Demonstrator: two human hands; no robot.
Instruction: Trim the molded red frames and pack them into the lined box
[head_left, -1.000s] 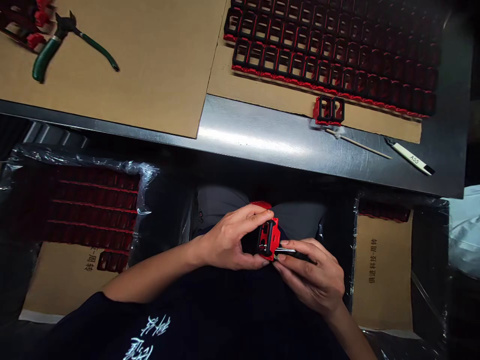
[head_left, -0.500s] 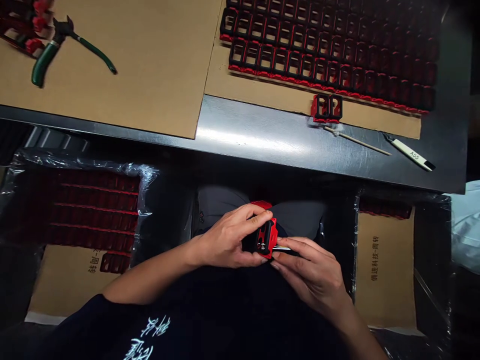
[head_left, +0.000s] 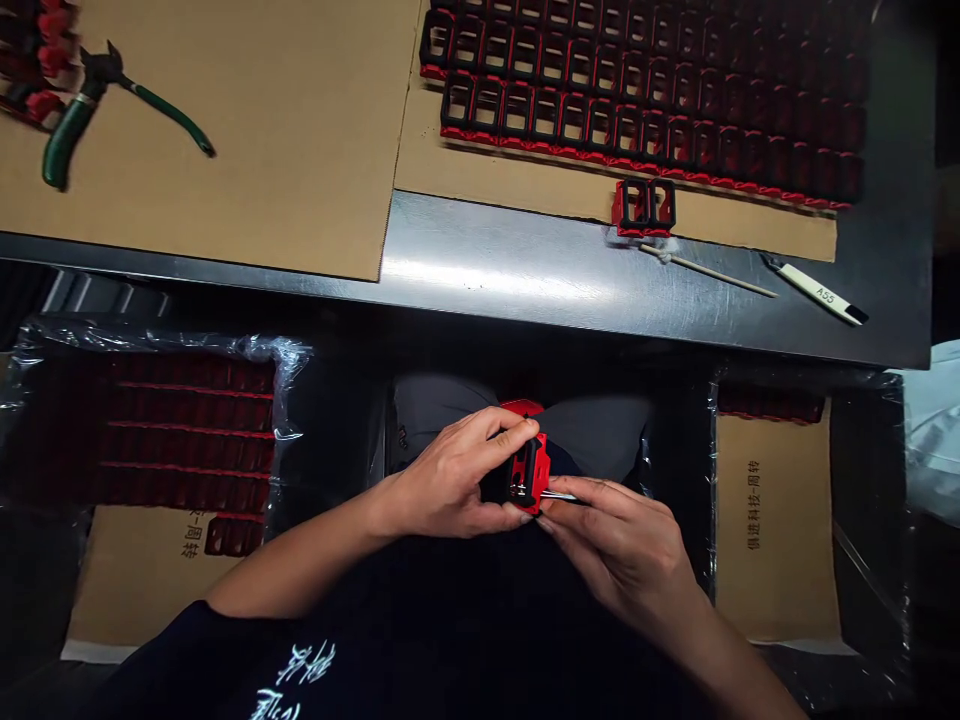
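Left fingers (head_left: pixel 513 438) pinching a boxy red-black frame (head_left: pixel 541 474) (hollow, hard-edged), right fingers (head_left: pixel 600 494) pinching a slim shiny shaft (head_left: pixel 561 496)

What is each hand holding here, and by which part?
Left hand: a red-and-black frame, by its near and far ends. Right hand: a slim silvery tool, pinched; exactly which part is unclear.

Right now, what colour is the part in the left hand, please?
The part is red and black, best seen in the head view.
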